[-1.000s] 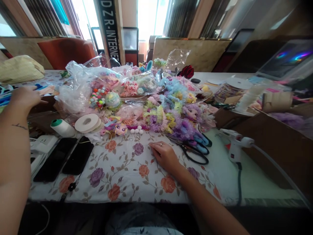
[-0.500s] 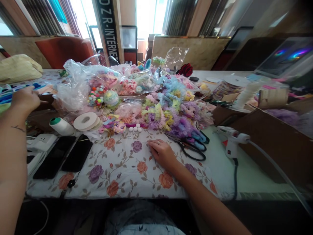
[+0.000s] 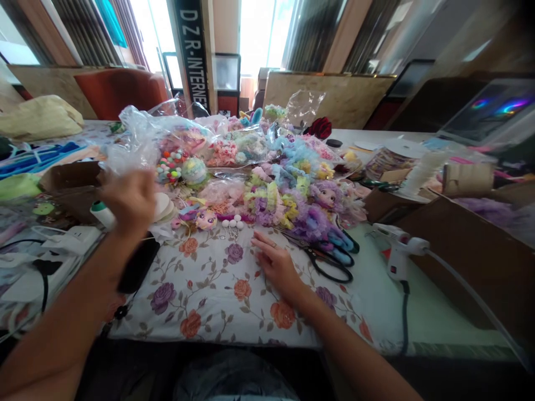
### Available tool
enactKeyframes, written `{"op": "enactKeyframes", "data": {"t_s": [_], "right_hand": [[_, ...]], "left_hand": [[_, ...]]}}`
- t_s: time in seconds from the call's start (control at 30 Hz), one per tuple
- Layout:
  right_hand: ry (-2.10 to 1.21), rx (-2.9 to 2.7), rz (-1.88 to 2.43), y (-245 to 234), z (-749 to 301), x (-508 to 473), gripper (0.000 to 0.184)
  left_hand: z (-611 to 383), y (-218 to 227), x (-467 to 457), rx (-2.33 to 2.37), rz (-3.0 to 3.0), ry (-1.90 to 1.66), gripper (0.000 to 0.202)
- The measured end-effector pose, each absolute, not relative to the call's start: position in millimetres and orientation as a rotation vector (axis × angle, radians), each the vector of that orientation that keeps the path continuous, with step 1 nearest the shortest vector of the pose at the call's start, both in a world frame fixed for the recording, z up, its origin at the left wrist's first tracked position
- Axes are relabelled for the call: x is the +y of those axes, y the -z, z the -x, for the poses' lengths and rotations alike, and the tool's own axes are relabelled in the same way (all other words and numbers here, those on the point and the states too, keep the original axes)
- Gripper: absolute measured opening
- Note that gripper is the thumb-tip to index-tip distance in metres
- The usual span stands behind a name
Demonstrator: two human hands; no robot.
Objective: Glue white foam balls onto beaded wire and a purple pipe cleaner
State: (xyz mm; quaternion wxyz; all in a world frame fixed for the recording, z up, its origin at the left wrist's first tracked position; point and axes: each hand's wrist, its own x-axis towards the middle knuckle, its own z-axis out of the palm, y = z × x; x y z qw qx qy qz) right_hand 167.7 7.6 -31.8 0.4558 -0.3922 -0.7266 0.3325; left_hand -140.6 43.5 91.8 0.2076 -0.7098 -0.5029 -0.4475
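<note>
My left hand (image 3: pixel 130 201) is raised and smeared by motion above the left of the table. It passes in front of the thread spool (image 3: pixel 101 213) and the white ribbon rolls (image 3: pixel 166 205). Whether anything is in its fingers cannot be made out. My right hand (image 3: pixel 276 264) rests on the floral cloth (image 3: pixel 217 284), fingers stretched forward, holding nothing. Black-handled scissors (image 3: pixel 330 264) lie just right of it. Ahead of its fingertips are white beads (image 3: pixel 233 223) and a small doll head (image 3: pixel 206 219).
A heap of pastel ruffled trims (image 3: pixel 271 192) and clear plastic bags (image 3: pixel 134 136) fills the table's middle. A glue gun (image 3: pixel 397 250) stands at right beside a cardboard box (image 3: pixel 443 262). A black phone (image 3: pixel 137 264) and white power strips (image 3: pixel 67 245) lie at left.
My left hand has swung from the far left, by the blue strips, rightward and nearer to me, in front of the ribbon rolls. My right hand stays in place on the cloth.
</note>
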Motion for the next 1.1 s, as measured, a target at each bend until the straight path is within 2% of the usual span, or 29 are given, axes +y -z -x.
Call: {"op": "enactKeyframes", "data": {"t_s": [0.07,0.17,0.23,0.33,0.47,0.6,0.67,0.77,0.87,1.0,1.1], "right_hand": [[-1.267,-1.471,0.905,22.5,-162.6,5.3,0.038],[-1.932,-1.071,0.68,0.8,-161.4,-0.4,0.059],[-2.114,-0.946,0.607,-13.1,-168.4,-3.0,0.07],[-1.915,-0.942,0.655,-24.7,-185.7,-4.0,0.067],[-1.287,-1.414,0.86,-21.0,-192.7,-9.0,0.048],[-0.371,-2.214,0.835,-4.5,-179.4,-5.1,0.033],[-0.142,-2.311,0.786,5.4,-178.4,8.5,0.021],[-0.065,-2.176,0.88,17.3,-189.6,32.8,0.025],[-0.153,-2.057,0.946,23.5,-203.4,42.3,0.033],[-0.437,-1.895,1.07,27.3,-206.7,32.7,0.021],[-0.509,-1.848,1.112,27.5,-201.8,25.7,0.017]], "left_hand": [[79.4,-53.7,18.0,-1.063,2.152,1.144,0.035],[8.5,-10.2,-3.3,-0.496,2.452,0.851,0.042],[-10.6,0.2,-2.6,-0.419,2.573,0.784,0.042],[-5.3,-2.0,10.5,-0.828,2.558,0.875,0.046],[10.8,-1.7,29.2,-1.59,2.36,1.224,0.042],[9.6,2.7,47.2,-1.684,2.273,1.032,0.031],[7.0,0.8,56.6,-1.686,2.226,0.891,0.027],[3.9,-2.4,69.1,-1.731,2.254,0.763,0.02],[2.1,0.4,79.4,-1.784,2.272,0.744,0.019],[4.4,4.6,89.4,-1.807,2.27,0.834,0.016],[8.6,-3.4,85.8,-1.781,2.236,0.963,0.013]]}}
